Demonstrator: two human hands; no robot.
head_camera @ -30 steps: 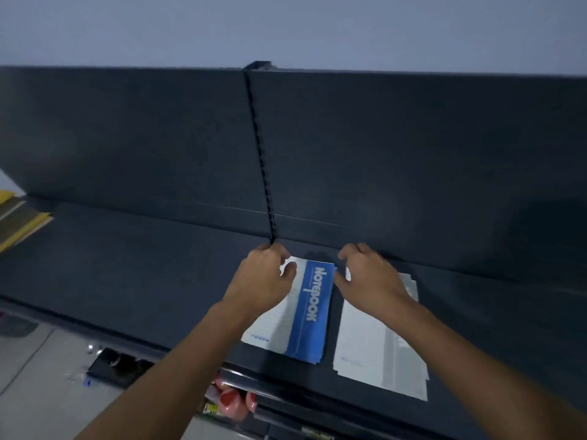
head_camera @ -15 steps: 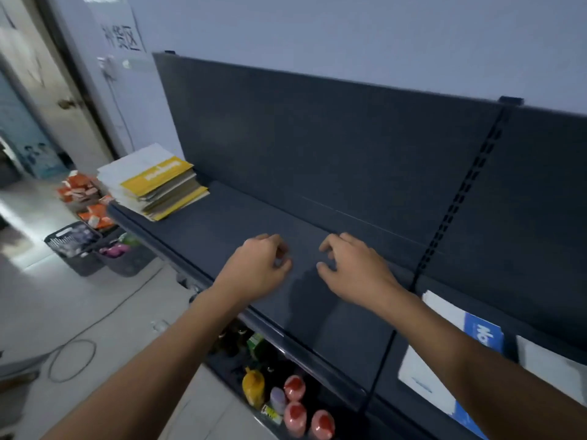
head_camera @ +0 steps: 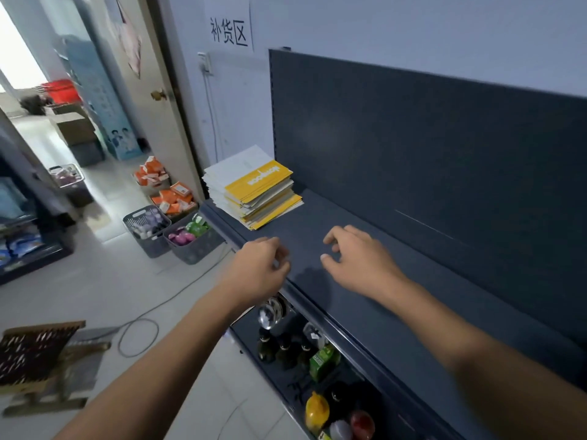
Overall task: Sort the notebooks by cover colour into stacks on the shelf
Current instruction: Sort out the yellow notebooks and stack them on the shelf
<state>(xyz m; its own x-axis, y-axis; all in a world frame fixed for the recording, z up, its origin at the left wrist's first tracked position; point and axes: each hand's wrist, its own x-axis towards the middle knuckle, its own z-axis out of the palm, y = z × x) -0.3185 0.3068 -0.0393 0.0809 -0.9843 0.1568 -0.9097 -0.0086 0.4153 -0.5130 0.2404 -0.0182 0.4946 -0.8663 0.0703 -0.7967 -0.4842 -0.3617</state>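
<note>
Currently, notebook stack: on shelf, beyond both hands, apart.
Left hand: empty, fingers curled.
Right hand: empty, fingers loosely spread.

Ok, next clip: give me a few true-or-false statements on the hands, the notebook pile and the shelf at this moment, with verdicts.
1. Both hands are empty. True: the left hand and the right hand hold nothing.
2. The notebook stack sits at the far left end of the shelf. True.
3. The top notebook of the stack has a blue cover band. False: its band is yellow.
4. The right hand rests on the stack. False: it is above bare shelf, apart from the stack.
5. Bottles stand on the lower level under the shelf. True.
</note>
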